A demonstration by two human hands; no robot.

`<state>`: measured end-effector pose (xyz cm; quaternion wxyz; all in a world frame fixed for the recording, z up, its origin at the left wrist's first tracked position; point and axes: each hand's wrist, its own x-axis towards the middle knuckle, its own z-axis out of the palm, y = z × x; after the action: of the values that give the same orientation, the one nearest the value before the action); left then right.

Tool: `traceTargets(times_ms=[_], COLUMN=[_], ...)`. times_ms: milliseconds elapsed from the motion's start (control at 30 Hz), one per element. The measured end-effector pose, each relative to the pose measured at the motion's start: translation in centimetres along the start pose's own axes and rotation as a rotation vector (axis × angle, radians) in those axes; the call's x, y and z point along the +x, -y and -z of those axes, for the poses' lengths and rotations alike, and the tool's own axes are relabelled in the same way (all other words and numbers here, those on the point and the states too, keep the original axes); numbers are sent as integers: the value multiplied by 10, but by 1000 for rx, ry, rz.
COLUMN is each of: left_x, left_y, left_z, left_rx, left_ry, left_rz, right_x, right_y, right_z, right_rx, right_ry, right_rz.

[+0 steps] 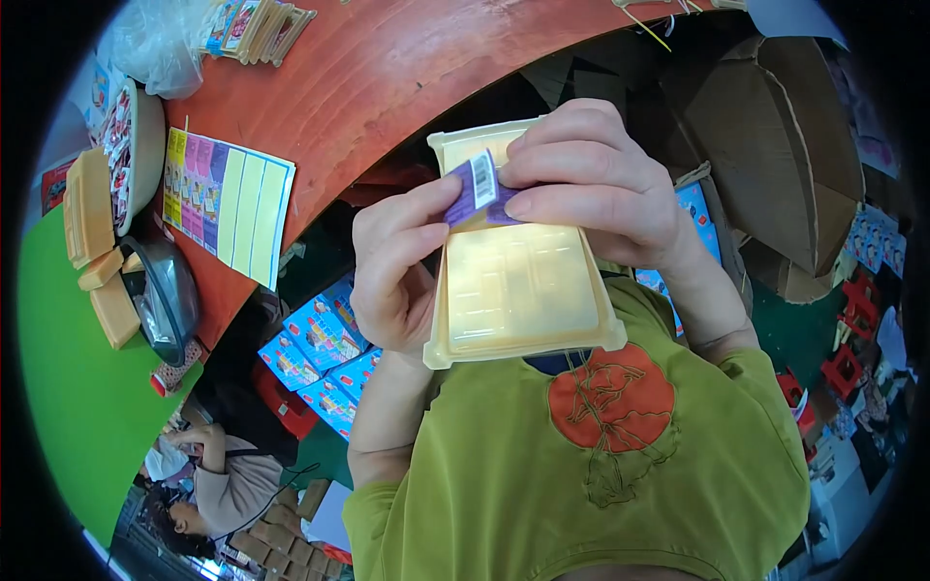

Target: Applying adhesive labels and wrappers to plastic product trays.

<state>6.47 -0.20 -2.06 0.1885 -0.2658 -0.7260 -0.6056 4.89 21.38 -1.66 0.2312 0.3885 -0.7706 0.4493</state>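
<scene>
A cream plastic box with a molded block pattern [523, 290] is held in front of my chest, its near end tilted toward me. Across its middle lies a small purple sticker [475, 194] with a white barcode patch, partly lifted and bent. At its left end my left hand [395, 261] is closed, fingertips on the sticker and the palm against the box's side. From the right, my right hand [601, 184] pinches the sticker's other end, its fingers curled over the box's far part. Those fingers hide some of the sticker and the far rim.
On the red table [387, 58] lies a sticker sheet [228, 203] with bare backing strips. Nearby are a stack of cards [257, 29], a plastic bag [160, 44], a filled basin [140, 155] and orange boxes [89, 208]. A cardboard carton [756, 155] stands right. Another person sits lower left.
</scene>
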Motion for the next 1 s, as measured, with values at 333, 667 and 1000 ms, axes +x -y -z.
traceTargets(times_ms=[333, 667, 1000], left_x=[10, 14, -17], left_y=[0, 31, 81], left_z=[0, 7, 154], left_rx=[150, -67, 761], left_ry=[113, 6, -887], left_rz=[-61, 516, 587], right_x=[-9, 1, 62], right_y=[-12, -17, -134], right_z=[-3, -44, -54], right_rx=[276, 705, -110], right_ry=[55, 1, 122], right_rz=[-130, -890, -688])
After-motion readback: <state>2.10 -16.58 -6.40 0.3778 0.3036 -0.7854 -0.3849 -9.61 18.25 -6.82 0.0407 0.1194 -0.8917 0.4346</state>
